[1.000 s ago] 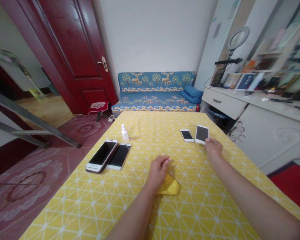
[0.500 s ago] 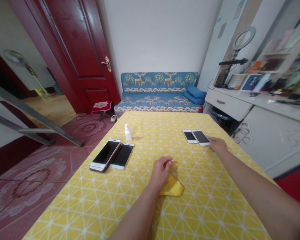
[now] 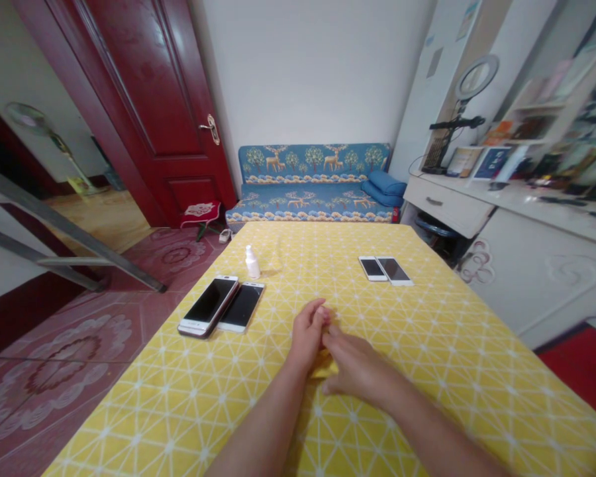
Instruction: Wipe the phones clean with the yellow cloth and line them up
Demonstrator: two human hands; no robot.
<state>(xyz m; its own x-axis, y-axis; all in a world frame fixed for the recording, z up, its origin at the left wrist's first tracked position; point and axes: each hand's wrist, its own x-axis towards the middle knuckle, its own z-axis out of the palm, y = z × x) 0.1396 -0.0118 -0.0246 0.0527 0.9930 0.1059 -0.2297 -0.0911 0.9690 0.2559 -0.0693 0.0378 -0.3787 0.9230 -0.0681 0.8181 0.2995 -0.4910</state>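
Here, the left hand (image 3: 306,332) is curled (can't tell if it holds anything), and the right hand (image 3: 353,368), thumb spread apart, is over a yellow cloth (image 3: 324,366) beside it. Past them, two phones (image 3: 211,305) lie left, two more phones (image 3: 396,271) right.

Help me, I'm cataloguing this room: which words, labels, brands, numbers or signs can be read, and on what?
No text can be read for certain.
Blue box on the white dresser: pale lettering, too blurred.
Leftmost phone: faint mark on its lower bezel, too small.
White bottle: no lettering can be made out.
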